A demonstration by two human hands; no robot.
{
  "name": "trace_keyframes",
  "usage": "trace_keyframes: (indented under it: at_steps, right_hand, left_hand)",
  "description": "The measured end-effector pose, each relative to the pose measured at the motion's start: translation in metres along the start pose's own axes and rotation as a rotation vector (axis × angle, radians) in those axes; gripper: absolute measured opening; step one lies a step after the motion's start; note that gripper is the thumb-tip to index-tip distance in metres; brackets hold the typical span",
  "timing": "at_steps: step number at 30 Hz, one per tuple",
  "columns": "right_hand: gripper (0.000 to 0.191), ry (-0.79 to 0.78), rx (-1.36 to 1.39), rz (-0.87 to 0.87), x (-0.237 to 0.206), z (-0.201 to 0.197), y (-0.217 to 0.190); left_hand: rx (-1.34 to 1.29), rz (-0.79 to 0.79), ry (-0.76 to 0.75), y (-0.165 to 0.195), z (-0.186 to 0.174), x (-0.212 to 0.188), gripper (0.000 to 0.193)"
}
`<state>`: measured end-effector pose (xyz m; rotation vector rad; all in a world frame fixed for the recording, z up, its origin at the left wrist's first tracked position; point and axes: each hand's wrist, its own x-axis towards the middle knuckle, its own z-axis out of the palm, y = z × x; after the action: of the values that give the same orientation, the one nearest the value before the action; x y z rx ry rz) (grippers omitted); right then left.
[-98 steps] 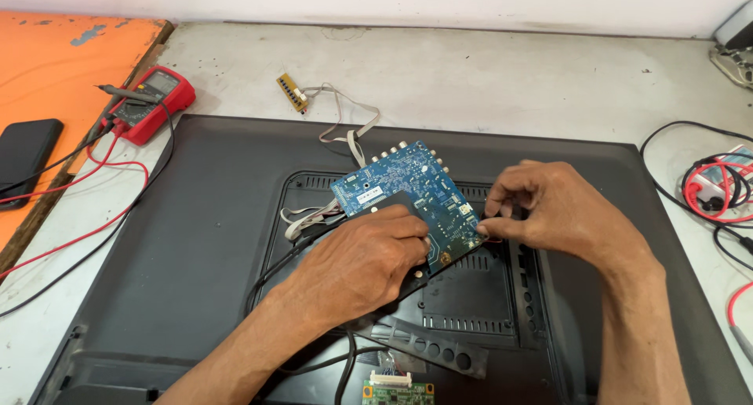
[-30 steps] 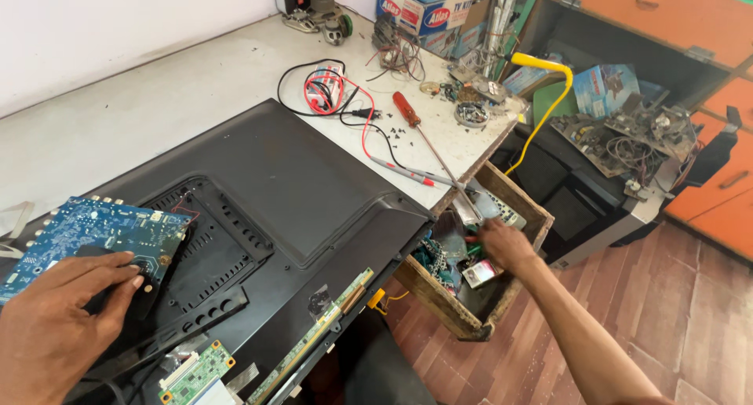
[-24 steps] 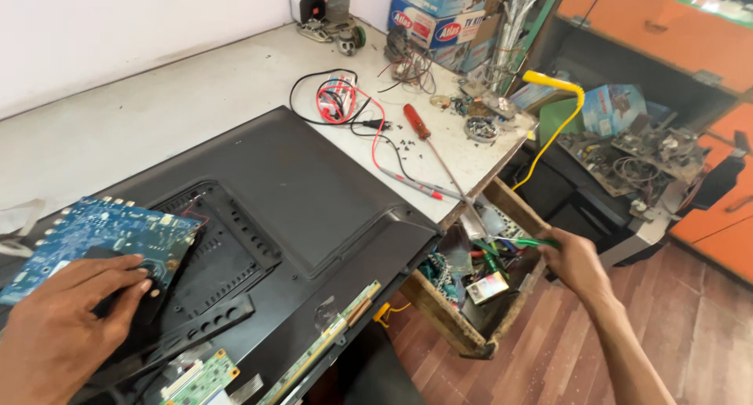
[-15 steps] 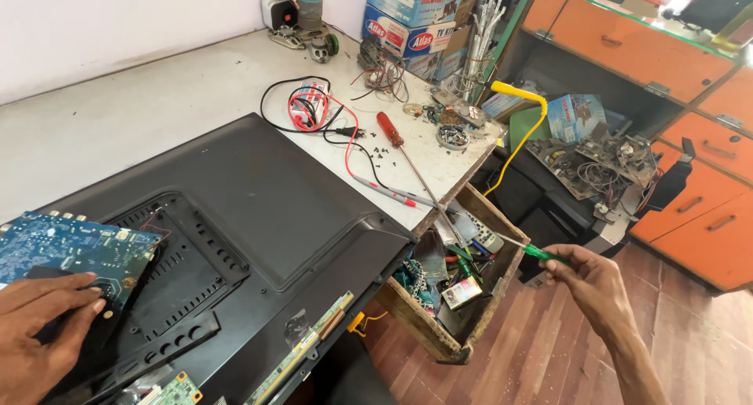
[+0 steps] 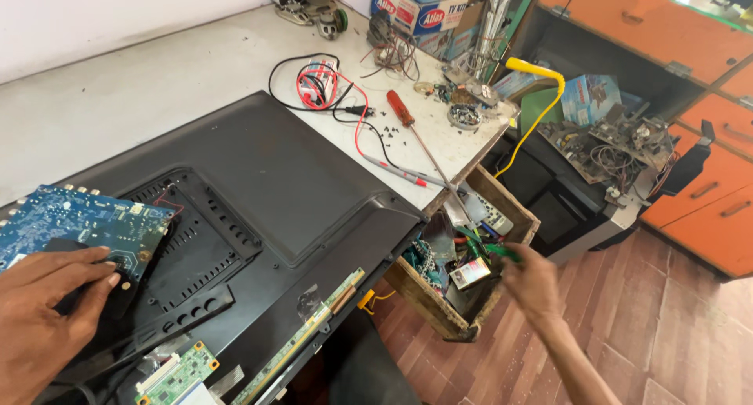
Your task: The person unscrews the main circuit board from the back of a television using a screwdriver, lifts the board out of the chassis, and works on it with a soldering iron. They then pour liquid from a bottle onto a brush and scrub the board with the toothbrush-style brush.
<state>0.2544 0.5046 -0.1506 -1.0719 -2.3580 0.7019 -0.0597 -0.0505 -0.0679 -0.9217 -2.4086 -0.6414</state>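
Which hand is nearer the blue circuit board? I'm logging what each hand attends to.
Left. The left hand rests on the blue circuit board atop the black television back; the right hand is far off, at the wooden drawer of parts.

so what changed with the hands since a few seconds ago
The right hand let go of the blue circuit board, swung out to the wooden drawer of parts beside the table, and now holds a green-handled tool at the drawer. The left hand stayed pressed on the board, which still rests on the black TV back panel.
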Motion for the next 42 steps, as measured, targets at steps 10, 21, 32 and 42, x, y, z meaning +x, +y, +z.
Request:
trace_keyframes:
  at_steps: [10,21,32,42]
  right_hand:
    - [0.02,-0.414,-0.453,-0.272,0.033,0.096,0.011]
    - [0.016,0.004,-0.418,-0.573,0.052,0.098,0.024]
    - [0.041,-0.342,-0.55,-0.027,0.013,0.11,0.015]
    - [0.026,-0.287,-0.54,0.114,0.003,0.107,-0.002]
  left_hand:
    - [0.021,0.033,0.036,-0.028,0.026,-0.012,0.009]
    - [0.015,0.027,0.017,-0.031,0.028,-0.011,0.009]
    - [0.011,0.03,0.049,-0.032,0.028,-0.012,0.007]
    - [-0.021,0.07,0.058,-0.038,0.028,-0.017,0.008]
